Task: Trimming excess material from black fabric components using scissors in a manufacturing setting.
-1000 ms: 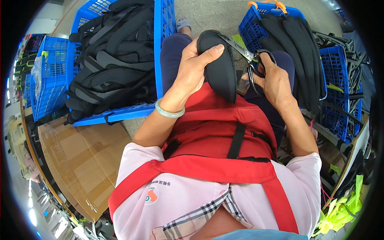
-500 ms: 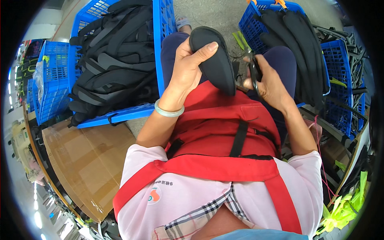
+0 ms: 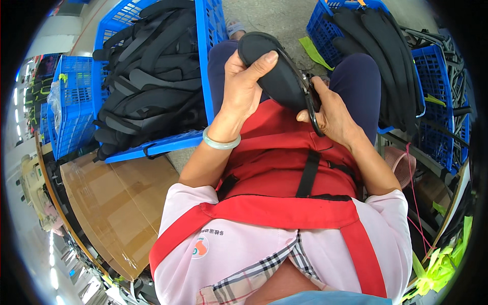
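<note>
A long black padded piece (image 3: 278, 84) with a rounded end is gripped in my left hand (image 3: 245, 84), its thumb pressed on the upper face. My right hand (image 3: 333, 112) is closed round the black handles of a pair of scissors (image 3: 312, 109). The scissor blades lie along the right edge of the padded piece, touching or very close to it; how far they are parted I cannot tell. Both hands are above my lap, over the red apron (image 3: 274, 132).
On the left, a blue crate (image 3: 206, 66) holds many black padded strips (image 3: 157, 76). Another blue crate (image 3: 317, 30) with long black pieces (image 3: 378, 56) stands at the right. A cardboard box (image 3: 119, 203) lies lower left. Yellow-green strips (image 3: 442, 269) hang at lower right.
My right hand has brought the scissors left, against the padded piece's right edge. The left hand keeps its hold on the piece. The whole view has shifted slightly.
</note>
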Demonstrator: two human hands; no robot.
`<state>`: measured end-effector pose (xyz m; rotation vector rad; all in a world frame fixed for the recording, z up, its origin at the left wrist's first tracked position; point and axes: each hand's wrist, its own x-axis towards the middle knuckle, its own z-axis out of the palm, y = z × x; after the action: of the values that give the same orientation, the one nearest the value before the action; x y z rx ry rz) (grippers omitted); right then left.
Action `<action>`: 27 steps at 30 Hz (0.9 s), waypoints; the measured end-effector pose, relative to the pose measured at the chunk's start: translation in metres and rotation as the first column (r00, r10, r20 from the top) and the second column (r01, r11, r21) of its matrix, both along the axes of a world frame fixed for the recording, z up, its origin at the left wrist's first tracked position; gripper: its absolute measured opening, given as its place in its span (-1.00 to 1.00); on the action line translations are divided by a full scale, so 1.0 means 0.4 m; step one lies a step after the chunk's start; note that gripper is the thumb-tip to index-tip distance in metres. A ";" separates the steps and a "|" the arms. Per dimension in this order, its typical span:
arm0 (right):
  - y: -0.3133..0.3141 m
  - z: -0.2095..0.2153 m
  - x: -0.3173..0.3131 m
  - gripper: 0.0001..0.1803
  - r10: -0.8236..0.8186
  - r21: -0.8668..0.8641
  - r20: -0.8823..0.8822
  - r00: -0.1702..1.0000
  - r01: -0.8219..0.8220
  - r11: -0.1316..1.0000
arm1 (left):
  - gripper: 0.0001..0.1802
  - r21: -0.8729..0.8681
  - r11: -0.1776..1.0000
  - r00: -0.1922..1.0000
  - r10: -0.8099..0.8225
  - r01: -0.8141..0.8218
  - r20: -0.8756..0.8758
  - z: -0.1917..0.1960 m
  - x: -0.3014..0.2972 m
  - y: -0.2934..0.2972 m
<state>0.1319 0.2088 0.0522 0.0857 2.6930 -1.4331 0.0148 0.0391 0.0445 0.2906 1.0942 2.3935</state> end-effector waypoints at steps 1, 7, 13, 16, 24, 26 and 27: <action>-0.001 0.000 0.000 -0.31 -0.004 -0.022 -0.033 0.999 0.004 1.000 | -0.86 0.000 1.000 1.000 0.003 -0.003 -0.001 0.001 0.001 0.000; 0.019 -0.004 0.005 -0.36 -0.007 -0.152 0.043 0.999 0.013 0.988 | -0.84 -0.001 1.000 1.000 -0.008 0.008 -0.007 0.003 0.002 -0.001; 0.037 -0.002 0.016 -0.37 -0.022 -0.162 0.117 0.993 0.041 0.986 | -0.83 0.005 0.999 0.999 -0.032 0.032 -0.036 0.010 0.016 0.017; 0.041 0.024 0.020 -0.37 -0.022 -0.189 0.140 0.990 0.049 0.981 | -0.81 -0.012 0.998 0.995 -0.068 0.067 -0.069 0.002 0.015 0.017; 0.073 0.052 0.029 -0.39 -0.036 -0.227 0.199 0.979 0.082 0.970 | -0.76 -0.084 0.988 0.979 -0.140 0.129 -0.147 -0.004 0.020 0.034; 0.075 0.070 0.031 -0.34 0.003 -0.170 0.174 0.985 0.028 0.985 | -0.77 -0.074 0.989 0.981 -0.137 0.128 -0.140 -0.002 0.023 0.039; 0.074 0.068 0.035 -0.34 -0.002 -0.168 0.178 0.984 0.033 0.985 | -0.77 -0.068 0.990 0.981 -0.136 0.127 -0.136 0.000 0.024 0.041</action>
<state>0.1458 0.2383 0.0793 0.2144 2.4254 -1.5728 0.0246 0.0556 0.0443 0.5021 1.1679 2.2478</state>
